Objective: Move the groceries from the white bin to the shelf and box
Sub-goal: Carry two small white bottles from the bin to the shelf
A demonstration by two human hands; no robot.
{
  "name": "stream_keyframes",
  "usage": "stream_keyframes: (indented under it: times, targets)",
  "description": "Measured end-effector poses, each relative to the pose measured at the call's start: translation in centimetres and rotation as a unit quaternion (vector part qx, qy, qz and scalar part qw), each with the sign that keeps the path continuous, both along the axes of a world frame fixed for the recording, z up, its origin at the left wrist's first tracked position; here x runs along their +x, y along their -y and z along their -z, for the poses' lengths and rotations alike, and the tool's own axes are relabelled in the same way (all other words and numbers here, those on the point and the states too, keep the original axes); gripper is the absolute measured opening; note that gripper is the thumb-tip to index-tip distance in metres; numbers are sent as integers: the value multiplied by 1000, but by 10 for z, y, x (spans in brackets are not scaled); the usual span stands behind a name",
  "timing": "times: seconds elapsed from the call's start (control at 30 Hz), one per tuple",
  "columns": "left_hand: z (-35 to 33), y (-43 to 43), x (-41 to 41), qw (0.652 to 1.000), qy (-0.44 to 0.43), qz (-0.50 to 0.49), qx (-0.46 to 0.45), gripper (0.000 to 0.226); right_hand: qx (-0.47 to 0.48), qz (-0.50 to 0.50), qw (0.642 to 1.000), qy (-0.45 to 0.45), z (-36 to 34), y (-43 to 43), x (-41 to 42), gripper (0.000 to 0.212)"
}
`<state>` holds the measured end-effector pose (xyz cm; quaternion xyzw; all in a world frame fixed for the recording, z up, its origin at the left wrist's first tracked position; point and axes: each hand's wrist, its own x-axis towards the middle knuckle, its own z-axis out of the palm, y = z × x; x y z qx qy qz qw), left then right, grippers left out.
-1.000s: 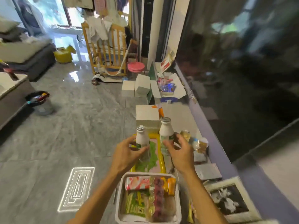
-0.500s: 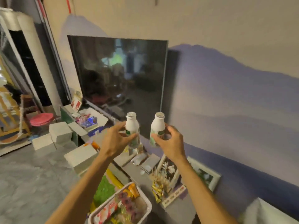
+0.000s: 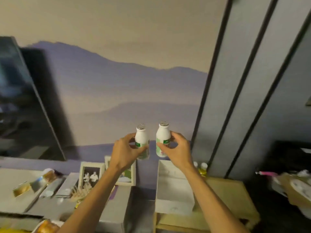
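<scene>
My left hand (image 3: pixel 125 153) grips a small white bottle (image 3: pixel 142 140) with a green label and a silver cap, held upright. My right hand (image 3: pixel 179 149) grips a second white bottle (image 3: pixel 162 137) of the same kind, also upright. Both bottles are raised side by side in front of the purple mountain wall. Below my right hand an open white box (image 3: pixel 174 195) sits on a low yellow wooden shelf (image 3: pixel 235 199). Only a corner of the white bin (image 3: pixel 37 227) shows at the bottom left edge, with an orange packet in it.
Two small yellow bottles (image 3: pixel 202 169) stand behind the white box. Framed photos (image 3: pixel 91 176) lean on the wall above a grey ledge (image 3: pixel 10 179) holding snack packets (image 3: pixel 42 179). A dark TV screen (image 3: pixel 21 105) is at left, tall grey panels (image 3: pixel 252 98) at right.
The view has swung right from the floor and bin to the wall, box and shelf. Both hands have kept hold of their bottles and carried them along, raised higher.
</scene>
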<state>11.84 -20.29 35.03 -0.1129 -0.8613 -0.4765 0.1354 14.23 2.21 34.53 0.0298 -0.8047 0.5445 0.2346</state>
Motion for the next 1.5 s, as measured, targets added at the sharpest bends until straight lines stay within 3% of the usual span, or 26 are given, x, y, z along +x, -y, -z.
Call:
stream_keyframes:
  times: [0.17,0.47,0.8,1.03,1.23,1.5]
  targets:
    - [23,-172,7,997,19,73,6,64,-16,81,996,30,24,-165,44,61]
    - [78,-357,-3,989,85,116,19,63,-18,149,985,89,69,-339,51,59]
    - [198,-458,-70,985,153,79,25,64,-35,183,975,124,186,-414,-32,61]
    - [336,-507,-101,980,195,1,43,47,8,164,976,146,341,-453,-93,60]
    - [450,-535,-111,981,183,-47,41,55,-4,143,979,143,467,-459,-118,57]
    - [501,-548,-110,979,167,-110,29,60,-23,150,978,141,519,-447,-123,61]
